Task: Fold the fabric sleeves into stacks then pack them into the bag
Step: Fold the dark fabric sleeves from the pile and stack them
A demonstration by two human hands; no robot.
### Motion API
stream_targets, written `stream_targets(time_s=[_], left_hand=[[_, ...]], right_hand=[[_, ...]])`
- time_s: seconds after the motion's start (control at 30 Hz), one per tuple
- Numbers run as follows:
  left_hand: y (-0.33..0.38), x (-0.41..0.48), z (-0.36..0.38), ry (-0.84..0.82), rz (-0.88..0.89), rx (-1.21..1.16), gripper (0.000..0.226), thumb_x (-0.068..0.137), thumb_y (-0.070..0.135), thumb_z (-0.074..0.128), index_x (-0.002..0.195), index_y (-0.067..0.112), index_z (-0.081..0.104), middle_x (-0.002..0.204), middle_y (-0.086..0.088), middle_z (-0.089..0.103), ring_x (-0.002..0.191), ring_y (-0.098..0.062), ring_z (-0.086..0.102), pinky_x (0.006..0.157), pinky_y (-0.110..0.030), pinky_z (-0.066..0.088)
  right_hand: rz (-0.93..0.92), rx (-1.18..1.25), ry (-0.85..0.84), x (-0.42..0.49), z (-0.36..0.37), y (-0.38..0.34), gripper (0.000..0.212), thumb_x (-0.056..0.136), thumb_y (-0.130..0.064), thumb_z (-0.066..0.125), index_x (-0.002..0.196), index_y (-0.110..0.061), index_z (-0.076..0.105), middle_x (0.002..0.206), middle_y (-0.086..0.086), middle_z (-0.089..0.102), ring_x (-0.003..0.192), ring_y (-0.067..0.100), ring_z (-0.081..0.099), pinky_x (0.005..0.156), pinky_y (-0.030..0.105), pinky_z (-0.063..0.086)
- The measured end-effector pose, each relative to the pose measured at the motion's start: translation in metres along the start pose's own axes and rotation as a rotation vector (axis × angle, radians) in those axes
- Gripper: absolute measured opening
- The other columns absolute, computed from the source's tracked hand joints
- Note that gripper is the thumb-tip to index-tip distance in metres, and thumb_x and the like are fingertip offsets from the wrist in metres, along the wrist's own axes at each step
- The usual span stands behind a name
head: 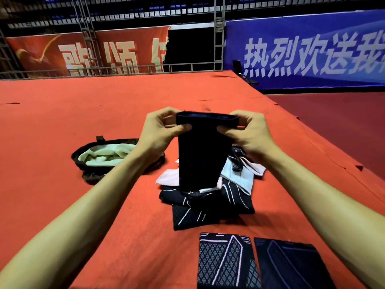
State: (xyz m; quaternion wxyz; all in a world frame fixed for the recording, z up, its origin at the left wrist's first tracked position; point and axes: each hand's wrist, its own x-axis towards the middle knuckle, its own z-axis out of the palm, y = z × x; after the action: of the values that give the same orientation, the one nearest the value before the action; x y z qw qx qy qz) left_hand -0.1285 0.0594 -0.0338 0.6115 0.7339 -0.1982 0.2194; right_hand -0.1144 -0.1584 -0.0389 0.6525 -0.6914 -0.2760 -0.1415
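Our left hand [160, 130] and right hand [248, 132] each pinch an upper corner of a plain dark sleeve [203, 157], thumbs on its near face and fingers curled behind its band, so that it hangs upright over the red carpet [83, 113]. Its lower end reaches a loose pile of sleeves [208, 203], black with white lines and pale, directly beneath. Nearer to us a diamond-patterned folded sleeve [225, 261] lies just beside a dark folded sleeve [291, 265] on its right, and left of the pile sits the open dark bag [87, 176] with pale green fabric [106, 156] inside.
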Motion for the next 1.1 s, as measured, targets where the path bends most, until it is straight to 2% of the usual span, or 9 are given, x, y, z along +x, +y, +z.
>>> stream_targets(time_s=[0.17,0.3,0.5,0.6,0.73,0.9,0.97,1.03,1.1], left_hand=[[0.044,0.001,-0.001,-0.093,-0.032,-0.078,0.019,0.073,-0.002,0.074,0.081,0.012,0.064,0.075,0.003,0.072,0.074,-0.011,0.065,0.074,-0.022,0.051],[0.036,0.002,0.002,-0.195,-0.292,-0.147,0.011,0.077,0.010,0.072,0.083,0.017,0.066,0.081,-0.002,0.071,0.078,-0.017,0.067,0.076,-0.036,0.054],[-0.016,0.001,0.017,-0.223,-0.506,-0.191,0.011,0.088,0.007,0.063,0.084,0.017,0.064,0.080,-0.004,0.068,0.064,-0.016,0.062,0.060,-0.027,0.054],[-0.046,-0.001,0.024,-0.229,-0.552,-0.149,0.013,0.088,0.007,0.064,0.082,0.018,0.061,0.078,-0.003,0.064,0.059,-0.013,0.059,0.053,-0.022,0.051],[-0.076,-0.003,0.033,-0.196,-0.610,-0.140,0.014,0.089,0.006,0.063,0.083,0.019,0.060,0.081,-0.002,0.062,0.061,-0.012,0.060,0.062,-0.027,0.049],[-0.089,-0.003,0.037,-0.176,-0.587,-0.127,0.014,0.089,0.003,0.062,0.083,0.016,0.060,0.087,-0.007,0.062,0.067,-0.014,0.063,0.060,-0.026,0.051],[-0.087,-0.001,0.037,-0.162,-0.566,-0.096,0.013,0.090,0.004,0.062,0.083,0.015,0.059,0.086,-0.008,0.062,0.064,-0.015,0.063,0.060,-0.029,0.049],[-0.076,0.001,0.037,-0.145,-0.534,-0.093,0.015,0.090,0.005,0.062,0.081,0.016,0.058,0.081,-0.006,0.063,0.063,-0.015,0.059,0.054,-0.024,0.051],[-0.056,0.002,0.033,-0.153,-0.485,-0.115,0.014,0.089,0.006,0.063,0.082,0.017,0.059,0.082,-0.005,0.064,0.066,-0.016,0.055,0.052,-0.022,0.052]], right_hand=[[0.085,0.183,-0.058,0.003,-0.015,-0.040,0.018,0.079,0.002,0.070,0.076,-0.015,0.065,0.067,-0.006,0.069,0.061,0.009,0.064,0.055,0.029,0.055],[0.264,0.224,-0.118,0.004,-0.020,-0.034,0.010,0.081,-0.004,0.068,0.084,-0.014,0.068,0.076,-0.002,0.070,0.066,0.012,0.067,0.060,0.029,0.058],[0.522,0.190,-0.044,-0.002,-0.021,0.019,0.012,0.083,-0.006,0.069,0.079,-0.016,0.064,0.065,-0.002,0.065,0.053,0.010,0.059,0.051,0.020,0.045],[0.544,0.096,-0.008,-0.008,-0.020,0.045,0.015,0.082,-0.006,0.071,0.077,-0.017,0.063,0.065,-0.005,0.061,0.054,0.008,0.057,0.055,0.023,0.045],[0.564,0.092,0.008,-0.015,-0.017,0.072,0.013,0.086,-0.006,0.068,0.079,-0.017,0.066,0.060,-0.011,0.060,0.047,0.004,0.052,0.061,0.026,0.042],[0.548,0.020,0.034,-0.016,-0.019,0.089,0.010,0.085,-0.009,0.070,0.087,-0.018,0.066,0.070,-0.007,0.061,0.061,0.010,0.056,0.071,0.035,0.051],[0.521,0.026,0.037,-0.015,-0.018,0.087,0.010,0.086,-0.007,0.068,0.085,-0.017,0.066,0.065,-0.008,0.061,0.059,0.009,0.054,0.065,0.033,0.048],[0.492,0.057,0.046,-0.012,-0.019,0.076,0.013,0.087,-0.006,0.067,0.079,-0.016,0.065,0.064,-0.005,0.059,0.062,0.015,0.051,0.061,0.030,0.043],[0.456,0.061,0.031,-0.009,-0.024,0.054,0.013,0.086,-0.006,0.067,0.079,-0.016,0.062,0.064,-0.005,0.059,0.059,0.013,0.052,0.053,0.025,0.047]])
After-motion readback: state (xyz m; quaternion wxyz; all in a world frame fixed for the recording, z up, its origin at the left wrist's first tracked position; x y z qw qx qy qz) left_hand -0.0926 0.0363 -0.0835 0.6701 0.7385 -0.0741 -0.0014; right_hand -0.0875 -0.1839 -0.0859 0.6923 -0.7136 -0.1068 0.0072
